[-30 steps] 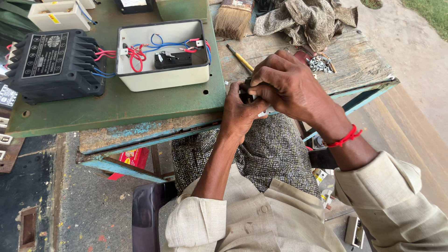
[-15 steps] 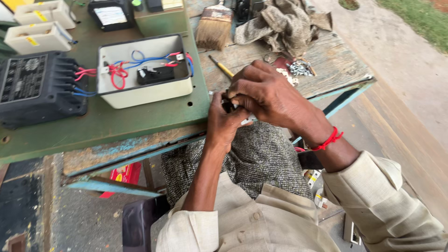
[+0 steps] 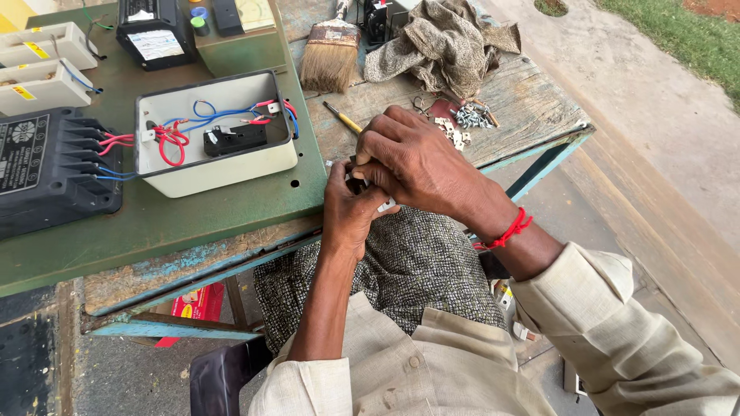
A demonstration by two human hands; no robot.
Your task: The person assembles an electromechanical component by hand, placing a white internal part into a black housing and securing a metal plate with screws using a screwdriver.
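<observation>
A: Item one, the tabletop (image 3: 193, 223) — what is it carrying?

B: It is carrying, largest first: a black finned electrical unit (image 3: 46, 173) at the left edge, trailing red and blue leads; an open cream enclosure (image 3: 220, 166) with red and blue wires looping round a black component inside; a crumpled grey cloth (image 3: 447, 42) at the far side; a paintbrush (image 3: 330, 58) lying bristles toward the person; a yellow-handled screwdriver (image 3: 341, 118); and a scatter of small screws (image 3: 466, 117) beside the cloth.

A: Anything changing since half a second ago?

B: The whole view is sliding: bench and hands are now sitting lower and nearer. The hands themselves are staying locked together just off the near edge, over the lap, so the work is continuing, not finishing.

A: Item two, the hands?

B: The right hand (image 3: 420, 166) is lying over the top, fingers curled tightly. The left hand (image 3: 351, 212) is cupping from below, fingers closed upward.

A: And between them?

B: A small dark part (image 3: 356, 183) with a pale edge showing is being pinched by both hands; it is mostly hidden, so its kind cannot be told.
</observation>
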